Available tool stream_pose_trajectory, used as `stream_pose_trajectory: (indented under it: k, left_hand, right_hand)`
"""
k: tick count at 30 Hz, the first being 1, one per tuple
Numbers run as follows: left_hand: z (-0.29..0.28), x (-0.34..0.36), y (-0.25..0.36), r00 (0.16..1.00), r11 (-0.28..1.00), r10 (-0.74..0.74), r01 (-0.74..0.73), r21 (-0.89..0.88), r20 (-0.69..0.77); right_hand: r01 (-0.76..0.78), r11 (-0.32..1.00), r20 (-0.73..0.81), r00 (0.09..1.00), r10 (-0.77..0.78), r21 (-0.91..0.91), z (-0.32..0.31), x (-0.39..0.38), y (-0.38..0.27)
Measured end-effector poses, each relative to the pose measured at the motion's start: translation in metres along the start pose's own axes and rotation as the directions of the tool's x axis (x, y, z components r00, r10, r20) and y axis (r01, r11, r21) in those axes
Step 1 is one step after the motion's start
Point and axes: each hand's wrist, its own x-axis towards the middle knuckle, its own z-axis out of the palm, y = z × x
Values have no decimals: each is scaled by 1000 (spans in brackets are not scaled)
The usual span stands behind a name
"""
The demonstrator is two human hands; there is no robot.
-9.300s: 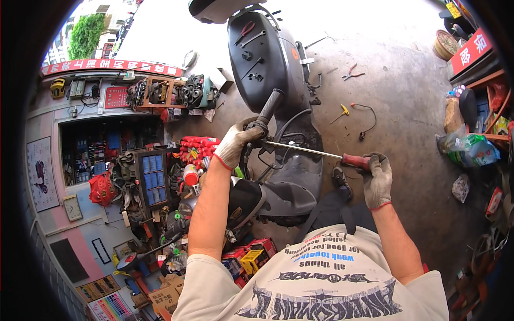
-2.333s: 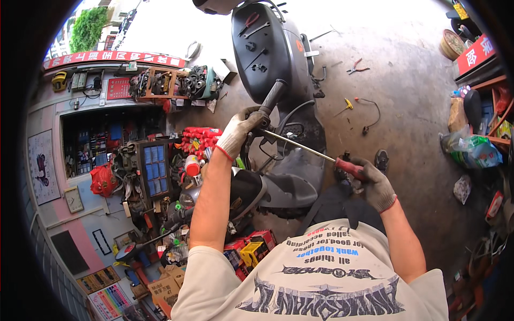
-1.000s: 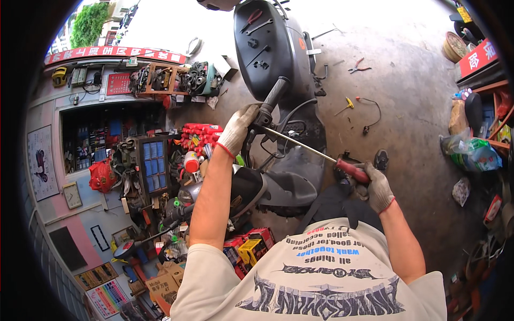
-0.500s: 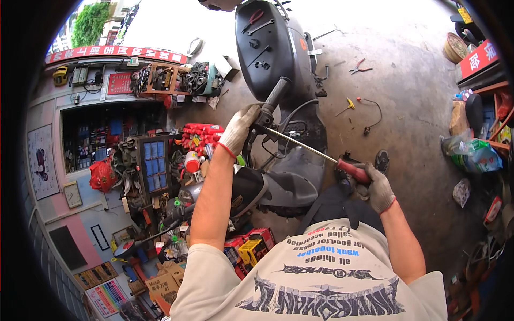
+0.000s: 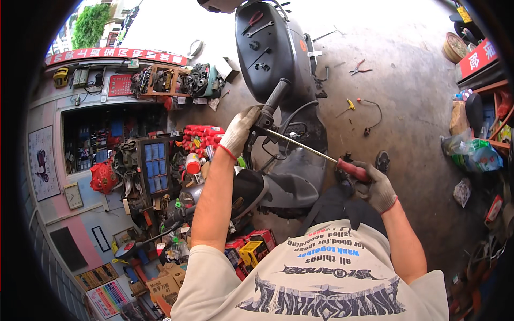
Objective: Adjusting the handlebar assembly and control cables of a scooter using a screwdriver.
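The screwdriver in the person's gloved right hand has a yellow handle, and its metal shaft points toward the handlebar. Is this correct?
Not completely: the head view shows that the handle of the screwdriver is red, not yellow. The rest is right: it is in the gloved right hand, with its metal shaft pointing toward the handlebar.

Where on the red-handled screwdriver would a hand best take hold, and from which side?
Likely on the screwdriver's red handle, wrapped from the picture's lower right. It is thicker than the slim shaft and its butt end points that way, where the right hand holds it. The shaft's other end lies by the handlebar, close to the left hand.
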Motion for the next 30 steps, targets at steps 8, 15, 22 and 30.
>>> stream_pose_trajectory:
  k: [8,15,22,30]
  left_hand:
    - [-1,5,-5,1000,998,24,-24,-63,7]
    - [0,3,-4,1000,997,-7,7,-79,0]
    - [-1,5,-5,1000,995,-1,0,-97,-9]
    - [-2,3,-6,1000,997,8,-7,-79,0]
  right_hand:
    - [-80,995,144,987,71,58,-17,9,-2]
    - [11,999,53,999,-9,-39,-9,7,2]
    - [-26,997,169,986,13,76,-16,7,-1]
    - [25,999,89,996,-22,-30,-8,2,-4]
